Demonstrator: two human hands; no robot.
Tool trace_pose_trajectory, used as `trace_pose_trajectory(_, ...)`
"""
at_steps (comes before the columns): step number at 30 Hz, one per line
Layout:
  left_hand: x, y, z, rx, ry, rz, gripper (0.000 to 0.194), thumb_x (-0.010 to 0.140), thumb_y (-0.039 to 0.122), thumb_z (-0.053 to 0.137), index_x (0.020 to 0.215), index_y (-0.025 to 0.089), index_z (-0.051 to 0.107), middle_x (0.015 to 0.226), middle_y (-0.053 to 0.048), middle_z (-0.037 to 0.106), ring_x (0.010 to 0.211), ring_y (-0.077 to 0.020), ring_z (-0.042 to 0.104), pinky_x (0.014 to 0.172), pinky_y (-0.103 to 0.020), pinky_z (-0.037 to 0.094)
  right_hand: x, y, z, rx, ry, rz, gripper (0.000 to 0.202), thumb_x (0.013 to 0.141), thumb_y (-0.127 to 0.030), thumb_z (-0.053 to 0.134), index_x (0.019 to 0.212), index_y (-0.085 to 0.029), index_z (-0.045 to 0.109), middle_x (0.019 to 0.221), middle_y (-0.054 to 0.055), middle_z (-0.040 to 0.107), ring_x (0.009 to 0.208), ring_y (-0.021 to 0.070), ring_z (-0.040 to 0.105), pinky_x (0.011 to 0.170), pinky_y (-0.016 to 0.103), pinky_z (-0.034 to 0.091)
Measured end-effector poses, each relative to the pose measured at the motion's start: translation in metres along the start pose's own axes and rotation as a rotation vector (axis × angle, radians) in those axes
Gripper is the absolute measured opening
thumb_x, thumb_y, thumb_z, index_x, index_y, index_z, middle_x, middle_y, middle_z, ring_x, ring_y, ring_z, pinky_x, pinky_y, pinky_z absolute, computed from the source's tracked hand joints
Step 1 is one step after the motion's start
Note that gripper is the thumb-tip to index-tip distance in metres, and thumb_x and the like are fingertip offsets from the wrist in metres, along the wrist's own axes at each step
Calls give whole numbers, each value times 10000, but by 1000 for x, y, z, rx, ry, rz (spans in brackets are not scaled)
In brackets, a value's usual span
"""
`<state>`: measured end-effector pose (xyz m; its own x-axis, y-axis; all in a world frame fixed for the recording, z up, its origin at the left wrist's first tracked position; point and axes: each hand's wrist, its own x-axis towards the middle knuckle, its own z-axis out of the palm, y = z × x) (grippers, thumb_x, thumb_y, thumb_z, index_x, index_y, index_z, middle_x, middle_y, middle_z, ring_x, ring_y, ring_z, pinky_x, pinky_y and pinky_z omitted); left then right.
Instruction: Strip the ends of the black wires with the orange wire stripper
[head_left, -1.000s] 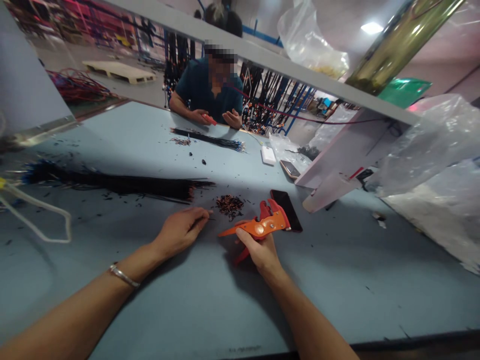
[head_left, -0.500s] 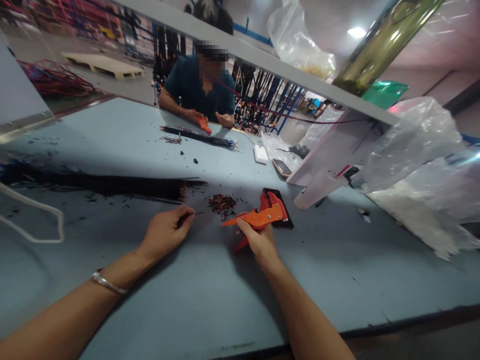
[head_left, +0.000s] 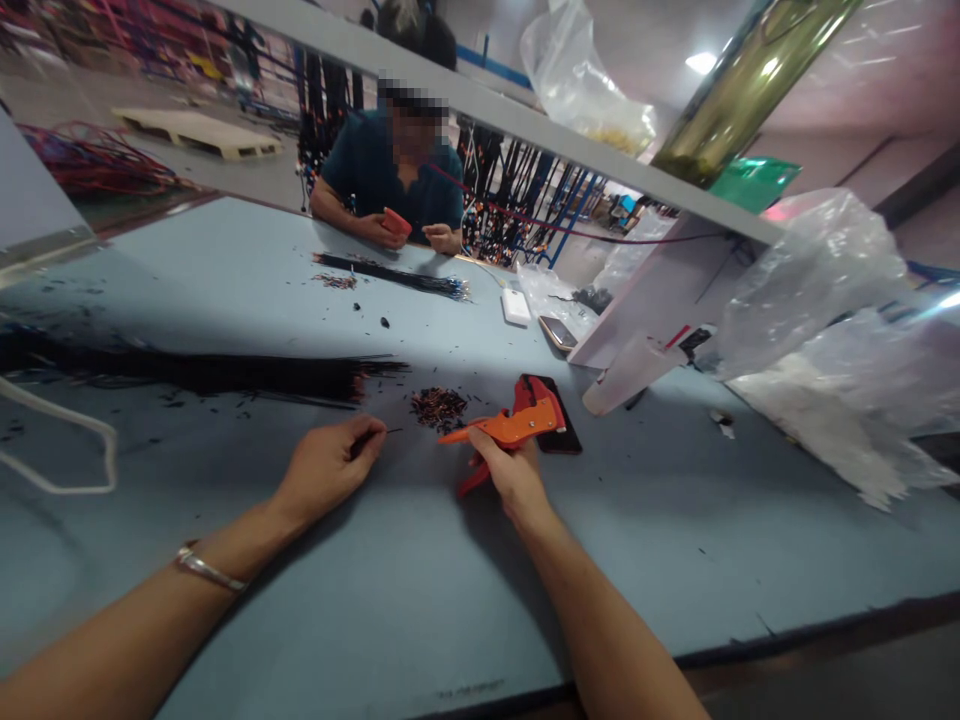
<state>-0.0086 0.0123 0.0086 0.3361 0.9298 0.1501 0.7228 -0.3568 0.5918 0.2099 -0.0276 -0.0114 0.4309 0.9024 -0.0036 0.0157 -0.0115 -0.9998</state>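
Observation:
My left hand point(head_left: 335, 462) is closed in a pinch on a thin black wire point(head_left: 394, 430), whose short end sticks out past the fingertips to the right. My right hand point(head_left: 511, 472) is wrapped round an orange and red wire stripper point(head_left: 525, 424), its jaw end pointing away from me and to the right. Between the hands and slightly beyond them lies a small pile of black and copper-coloured wire scraps point(head_left: 439, 408). A long bundle of black wires point(head_left: 247, 375) stretches across the table behind my left hand. Beneath the stripper's head is a dark phone point(head_left: 568, 432).
Across the table point(head_left: 637, 560), a co-worker point(head_left: 390, 185) holds a red tool point(head_left: 396, 222) by another wire bundle point(head_left: 397, 275). At right stand a white cup point(head_left: 626, 378) and clear plastic bags point(head_left: 817, 300). A white bent frame point(head_left: 112, 450) is at left; a shelf beam point(head_left: 480, 95) crosses above.
The view has shifted slightly. My right hand has turned the wire stripper a little, while my left hand keeps its pinch on the wire. The co-worker's red tool has been raised and turned.

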Motion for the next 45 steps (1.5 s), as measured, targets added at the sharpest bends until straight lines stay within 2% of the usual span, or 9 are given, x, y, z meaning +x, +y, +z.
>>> trace_pose_trajectory(7, 0, 1, -1, 20, -16, -4, 293, 840, 335, 407, 854, 192, 662, 727, -17, 702, 639, -161, 605, 621, -237, 399, 6, 0, 9, 40, 32, 12, 265, 676, -421, 698, 807, -195, 649, 734, 31, 692, 490, 149, 567, 498, 273, 476)
trace_pose_trajectory(13, 0, 1, 0, 29, -22, 1, 289, 826, 319, 413, 870, 192, 669, 741, -26, 706, 653, -165, 621, 620, -237, 400, 0, 0, 8, 28, -6, 34, 225, 638, -385, 739, 721, -193, 658, 673, 26, 675, 461, 150, 547, 482, 275, 457)
trace_pose_trajectory(17, 0, -2, 2, 22, -15, 9, 292, 830, 328, 411, 873, 194, 667, 730, -23, 705, 648, -164, 622, 615, -236, 401, 3, 3, 12, 44, 21, 17, 270, 655, -422, 728, 787, -197, 657, 736, 44, 689, 505, 158, 561, 498, 280, 465)
trace_pose_trajectory(21, 0, -3, 2, 15, -19, 23, 293, 831, 327, 413, 864, 184, 667, 730, -26, 704, 658, -170, 629, 624, -244, 401, 4, -2, 8, 75, 58, 7, 262, 668, -405, 705, 806, -192, 640, 748, 44, 679, 502, 152, 554, 503, 281, 472)
trace_pose_trajectory(26, 0, -1, 1, 19, -13, 22, 297, 826, 328, 418, 865, 184, 676, 713, -25, 703, 639, -172, 628, 603, -246, 396, 0, -3, 0, 62, 37, 21, 231, 650, -382, 723, 758, -188, 656, 681, 27, 673, 482, 155, 556, 500, 278, 467)
trace_pose_trajectory(34, -1, -2, 2, 27, -13, 25, 296, 836, 324, 414, 862, 185, 674, 744, -28, 714, 671, -170, 641, 634, -241, 406, 5, 2, 8, 76, 67, -7, 292, 666, -423, 714, 837, -195, 649, 784, 38, 690, 507, 149, 562, 505, 275, 477)
trace_pose_trajectory(39, -1, -3, 2, 53, -40, 25, 297, 839, 321, 406, 885, 191, 669, 779, -35, 719, 695, -178, 642, 631, -244, 400, -1, -7, -1, 62, 59, -18, 232, 661, -388, 716, 763, -190, 654, 698, 21, 663, 492, 152, 554, 503, 279, 471)
trace_pose_trajectory(42, -1, -1, 1, 66, -58, 18, 297, 838, 322, 405, 891, 195, 668, 744, -29, 711, 671, -177, 635, 625, -247, 399, -7, -14, -11, -42, 3, -105, 190, 688, -363, 707, 759, -189, 673, 710, 27, 662, 568, 173, 588, 580, 297, 494)
trace_pose_trajectory(45, -1, -2, 1, 63, -55, 35, 302, 845, 330, 401, 894, 198, 668, 744, -29, 714, 682, -180, 639, 629, -247, 404, -13, -23, -17, -201, -82, -273, 154, 747, -332, 665, 799, -188, 686, 831, 65, 688, 787, 225, 633, 774, 352, 498)
